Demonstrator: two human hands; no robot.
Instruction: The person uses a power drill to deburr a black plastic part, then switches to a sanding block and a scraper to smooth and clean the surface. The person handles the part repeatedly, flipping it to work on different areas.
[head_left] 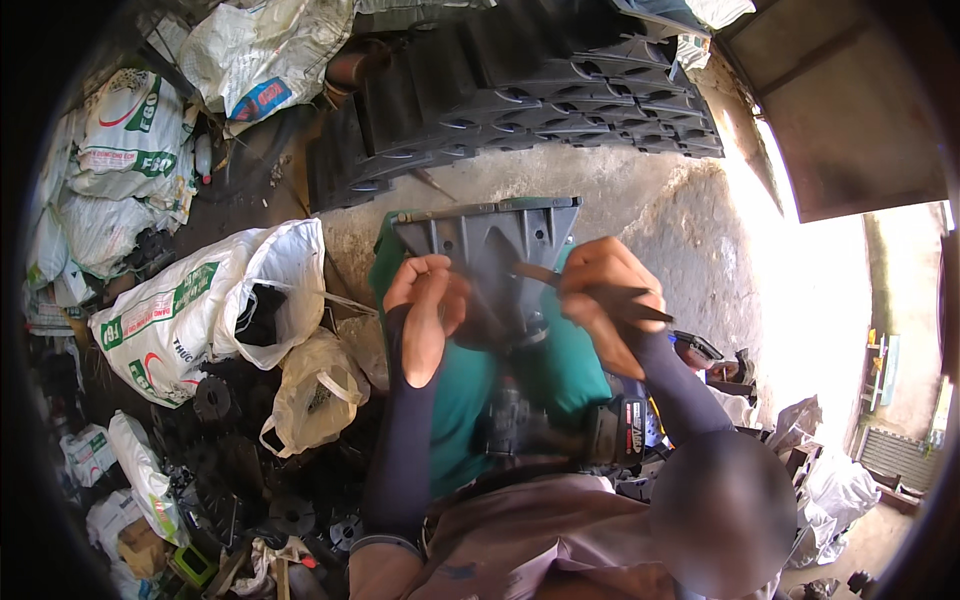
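Observation:
A dark grey moulded part [490, 240] with ribs and small holes, wide at its far edge and narrow toward me, rests across my knees in green trousers [460, 400]. My left hand [430, 300] is closed at the part's left side, its fingers curled against it. Above the right side, my right hand [605, 290] grips a slim knife-like tool [536, 273]. Its brownish tip points left over the part's middle, and a dark pointed end sticks out behind the hand. Motion blur hides whether the tip touches the part.
A cordless power tool [622, 430] lies close to my lap. On the left are an open white sack [215, 305], a plastic bag [315, 395] and scattered dark parts. Stacked dark ribbed pieces [520, 100] stand ahead; a brown panel [850, 100] is at the far right.

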